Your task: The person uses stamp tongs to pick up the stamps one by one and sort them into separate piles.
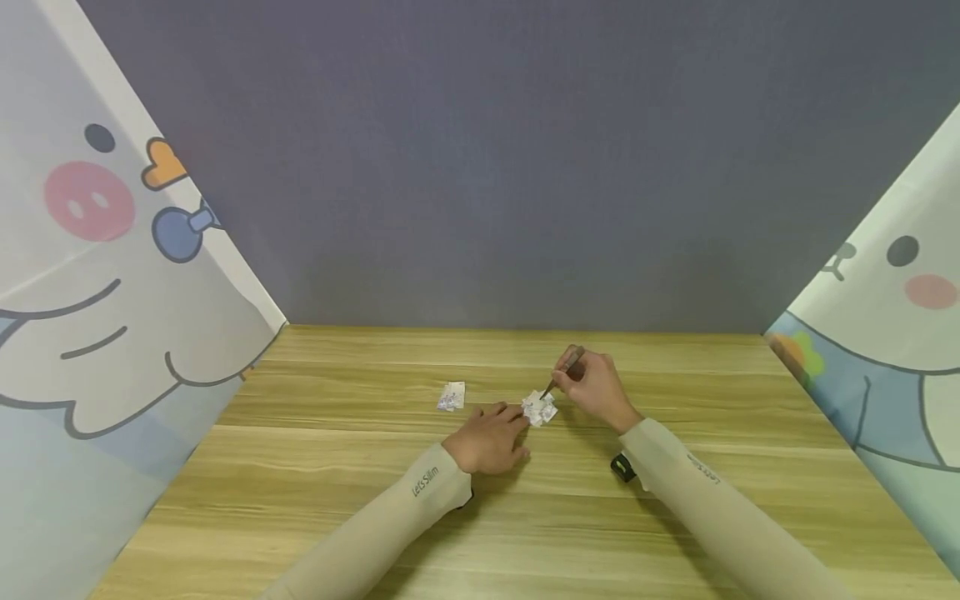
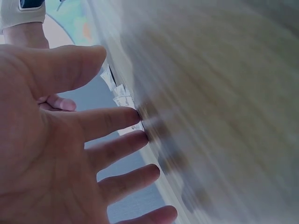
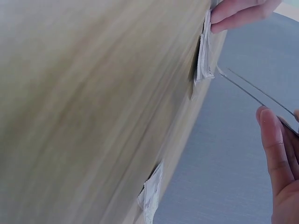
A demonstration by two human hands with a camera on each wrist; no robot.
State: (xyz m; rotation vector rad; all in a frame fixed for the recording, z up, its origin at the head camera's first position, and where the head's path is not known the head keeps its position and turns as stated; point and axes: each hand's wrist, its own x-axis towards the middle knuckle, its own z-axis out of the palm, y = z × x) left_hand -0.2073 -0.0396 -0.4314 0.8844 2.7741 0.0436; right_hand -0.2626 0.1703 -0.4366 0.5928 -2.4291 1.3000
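My right hand (image 1: 596, 390) pinches slim tweezers (image 1: 564, 370) pointing down and to the left. Their tips are right at a loose pile of small white printed slips (image 1: 538, 408). In the right wrist view the two thin arms of the tweezers (image 3: 252, 91) stand slightly apart beside the slips (image 3: 204, 51). My left hand (image 1: 489, 437) rests palm down on the table with fingers spread, its fingertips at the left edge of that pile. From the left wrist view, the left hand's (image 2: 70, 121) fingers are straight and grip nothing.
A second small stack of white slips (image 1: 452, 396) lies to the left on the wooden table (image 1: 337, 467). More slips (image 3: 152, 191) show low in the right wrist view. A dark object (image 1: 622, 467) is at the right cuff. A grey wall (image 1: 480, 167) stands behind the table.
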